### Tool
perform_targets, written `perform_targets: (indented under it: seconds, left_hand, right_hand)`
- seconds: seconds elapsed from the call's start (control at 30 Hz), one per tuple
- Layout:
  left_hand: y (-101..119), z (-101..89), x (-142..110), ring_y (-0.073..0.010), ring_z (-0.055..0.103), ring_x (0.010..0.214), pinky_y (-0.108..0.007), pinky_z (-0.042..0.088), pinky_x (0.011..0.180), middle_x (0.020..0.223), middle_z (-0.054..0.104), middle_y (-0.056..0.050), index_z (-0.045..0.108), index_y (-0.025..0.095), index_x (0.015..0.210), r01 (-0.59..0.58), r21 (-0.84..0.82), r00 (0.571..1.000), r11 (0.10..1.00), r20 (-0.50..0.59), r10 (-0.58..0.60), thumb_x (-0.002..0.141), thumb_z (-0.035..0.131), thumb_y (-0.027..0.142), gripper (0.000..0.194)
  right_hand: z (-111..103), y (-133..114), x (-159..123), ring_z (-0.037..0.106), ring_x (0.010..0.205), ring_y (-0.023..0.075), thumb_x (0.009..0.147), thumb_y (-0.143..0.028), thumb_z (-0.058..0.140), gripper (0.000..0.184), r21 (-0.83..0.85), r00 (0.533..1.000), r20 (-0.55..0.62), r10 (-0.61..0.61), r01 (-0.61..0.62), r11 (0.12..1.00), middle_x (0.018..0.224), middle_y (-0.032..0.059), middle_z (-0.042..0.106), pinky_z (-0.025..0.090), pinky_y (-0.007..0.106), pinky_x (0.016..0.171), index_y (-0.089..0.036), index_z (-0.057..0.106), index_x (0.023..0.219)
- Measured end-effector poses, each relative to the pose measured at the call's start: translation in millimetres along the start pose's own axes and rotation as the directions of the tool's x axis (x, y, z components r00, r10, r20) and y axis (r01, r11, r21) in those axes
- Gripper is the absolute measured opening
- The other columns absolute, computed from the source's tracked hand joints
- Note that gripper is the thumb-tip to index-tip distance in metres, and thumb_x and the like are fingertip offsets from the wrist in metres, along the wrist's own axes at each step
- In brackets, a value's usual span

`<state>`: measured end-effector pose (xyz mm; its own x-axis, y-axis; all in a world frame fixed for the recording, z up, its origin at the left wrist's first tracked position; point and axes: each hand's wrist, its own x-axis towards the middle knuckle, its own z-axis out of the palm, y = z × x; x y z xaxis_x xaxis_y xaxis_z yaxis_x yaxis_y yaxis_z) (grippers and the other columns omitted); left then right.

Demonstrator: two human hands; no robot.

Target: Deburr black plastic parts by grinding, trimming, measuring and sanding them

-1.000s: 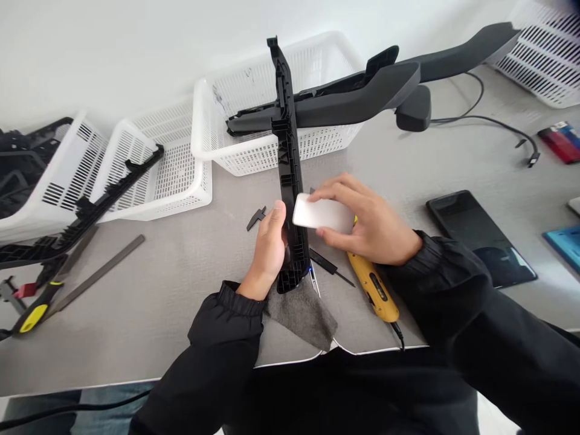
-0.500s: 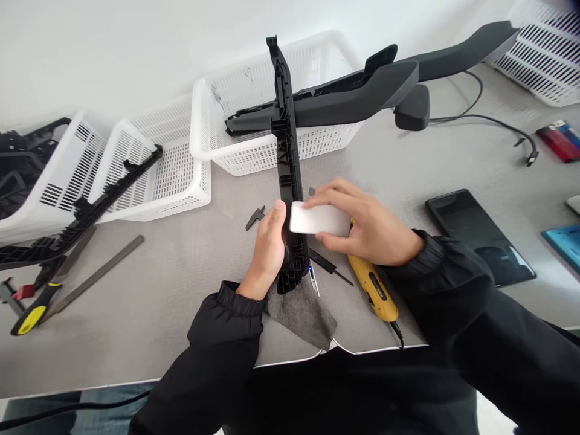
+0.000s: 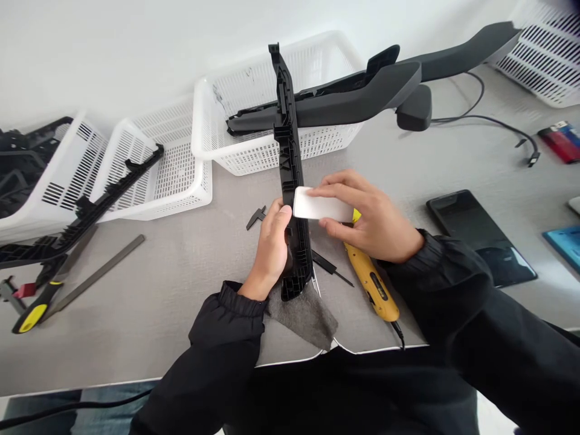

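My left hand is closed around the lower half of a long black plastic trim piece, its ribbed side facing up. In my right hand is a flat white rectangular block, pinched between the thumb and fingers. The block's left end meets the right edge of the trim piece; whether it touches or just overlaps it I cannot tell. Below the piece lies a grey cloth. A yellow corded power tool rests under and beside my right wrist.
White baskets line the back, one with dark grey trim parts across it. At left are a flat file, a yellow-black handled tool and another black strip. A phone, a caliper and a thin screwdriver lie about.
The white block and my right hand have moved slightly up along the trim piece. The piece has shifted a little down and right, with my left hand still on it.
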<state>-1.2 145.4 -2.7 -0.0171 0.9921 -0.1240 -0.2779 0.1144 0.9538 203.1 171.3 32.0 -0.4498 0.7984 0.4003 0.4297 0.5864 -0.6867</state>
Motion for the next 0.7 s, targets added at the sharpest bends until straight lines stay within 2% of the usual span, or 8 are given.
perform_targets:
  seconds: [0.07, 0.2, 0.33, 0.5, 0.63, 0.7]
  left_hand:
    - [2.1, 0.6, -0.9, -0.0246, 0.068, 0.1, -0.035, 0.052, 0.094, 0.1, 0.073, -0.004, 0.072, 0.026, 0.098, -0.038, 0.041, 0.999, 0.998, 0.038, 0.037, 0.103, 0.064, 0.046, 0.022]
    - [3.6, 0.0, -1.1, -0.0232, 0.066, 0.094, -0.033, 0.051, 0.091, 0.097, 0.071, -0.003, 0.071, 0.026, 0.096, -0.057, 0.08, 0.997, 0.995, 0.06, 0.052, 0.104, 0.061, 0.041, 0.02]
    - [3.1, -0.7, -0.8, -0.0246, 0.066, 0.1, -0.033, 0.051, 0.093, 0.1, 0.072, -0.003, 0.072, 0.026, 0.102, -0.051, 0.074, 0.997, 0.996, 0.059, 0.046, 0.103, 0.059, 0.041, 0.02]
    - [2.7, -0.2, -1.2, -0.0244, 0.065, 0.096, -0.034, 0.052, 0.09, 0.098, 0.071, -0.004, 0.072, 0.026, 0.101, -0.047, 0.084, 0.997, 0.995, 0.064, 0.042, 0.103, 0.058, 0.04, 0.02]
    - [1.9, -0.1, -1.1, -0.024, 0.066, 0.092, -0.034, 0.053, 0.089, 0.095, 0.07, -0.003, 0.071, 0.026, 0.1, -0.013, 0.048, 0.999, 0.999, 0.037, 0.011, 0.102, 0.06, 0.043, 0.02]
    - [1.4, -0.7, -1.0, -0.0231, 0.065, 0.089, -0.033, 0.053, 0.086, 0.092, 0.068, -0.002, 0.07, 0.026, 0.095, -0.022, 0.046, 0.999, 0.999, 0.037, 0.021, 0.102, 0.061, 0.041, 0.019]
  right_hand:
    - [0.0, 0.0, 0.2, 0.068, 0.125, 0.0335, 0.089, -0.016, 0.07, 0.05, -0.007, 1.0, -0.003, -0.001, 0.001, 1.0, 0.134, 0.0095, 0.069, 0.059, 0.054, 0.11, -0.031, 0.074, 0.137]
    - [-0.8, -0.3, 0.3, 0.07, 0.121, 0.0315, 0.087, -0.014, 0.069, 0.052, 0.036, 0.997, 0.069, -0.04, 0.038, 0.999, 0.132, 0.0071, 0.07, 0.06, 0.052, 0.109, -0.033, 0.077, 0.134]
    - [1.6, -1.5, -0.4, 0.068, 0.126, 0.0339, 0.089, -0.015, 0.069, 0.053, -0.014, 1.0, -0.017, 0.002, -0.002, 1.0, 0.134, 0.0096, 0.069, 0.058, 0.054, 0.111, -0.031, 0.074, 0.138]
    - [2.5, -2.4, -0.7, 0.07, 0.12, 0.0337, 0.085, -0.014, 0.071, 0.052, 0.0, 1.0, 0.024, -0.01, 0.01, 1.0, 0.131, 0.0087, 0.071, 0.059, 0.054, 0.109, -0.03, 0.075, 0.134]
    - [1.0, -0.5, 0.3, 0.069, 0.122, 0.0353, 0.087, -0.017, 0.072, 0.05, -0.034, 0.997, -0.071, 0.034, -0.036, 0.999, 0.13, 0.0108, 0.07, 0.059, 0.055, 0.108, -0.028, 0.074, 0.136]
    - [-1.1, -0.6, 0.7, 0.069, 0.12, 0.0337, 0.086, -0.015, 0.071, 0.051, 0.002, 1.0, -0.018, 0.0, 0.0, 1.0, 0.129, 0.0102, 0.07, 0.059, 0.053, 0.107, -0.027, 0.074, 0.135]
